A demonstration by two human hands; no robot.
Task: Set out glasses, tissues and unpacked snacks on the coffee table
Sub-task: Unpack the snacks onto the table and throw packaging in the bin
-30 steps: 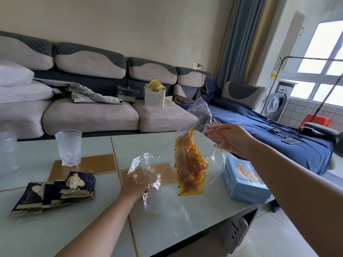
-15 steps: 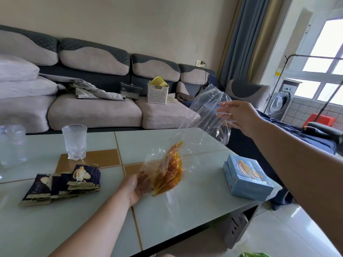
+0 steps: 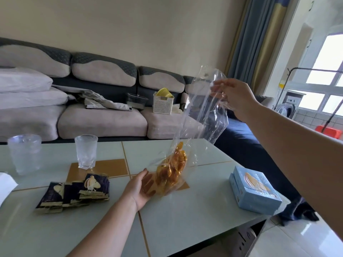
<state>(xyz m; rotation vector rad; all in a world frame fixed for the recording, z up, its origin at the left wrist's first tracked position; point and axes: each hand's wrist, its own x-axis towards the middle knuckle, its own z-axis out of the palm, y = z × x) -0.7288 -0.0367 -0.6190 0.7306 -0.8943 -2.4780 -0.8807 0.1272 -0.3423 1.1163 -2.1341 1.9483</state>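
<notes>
— Where are your hands right now?

— Your right hand [image 3: 234, 98] is raised above the far right corner of the table [image 3: 185, 225], fingers pinched on the upper end of a clear plastic bag [image 3: 207, 112]. Your left hand [image 3: 140, 188] is low over the middle of the table, palm up and fingers spread, cupping the bag's lower end from underneath.

— And the snacks?

— The orange-yellow snacks [image 3: 170, 173] are bunched in the bottom of the bag, resting against your left palm. The bag stretches diagonally up from there to your right hand, its upper part empty and see-through.

— What else have you got on the table?

— A stack of dark blue snack packets [image 3: 76, 191] lies fanned out to the left of your left hand, near the front. Behind it a clear glass [image 3: 86, 151] stands upright on a tan tile of the table top, and a second glass [image 3: 25, 153] stands further left, well apart from the first. A light blue tissue box [image 3: 254, 191] sits at the right edge, just under your right forearm. A white sheet corner [image 3: 5, 186] shows at the far left edge; you can't tell what it is.

— Behind the table?

— A grey sofa [image 3: 102, 123] with a white perforated basket [image 3: 163, 104] on the seat.
</notes>
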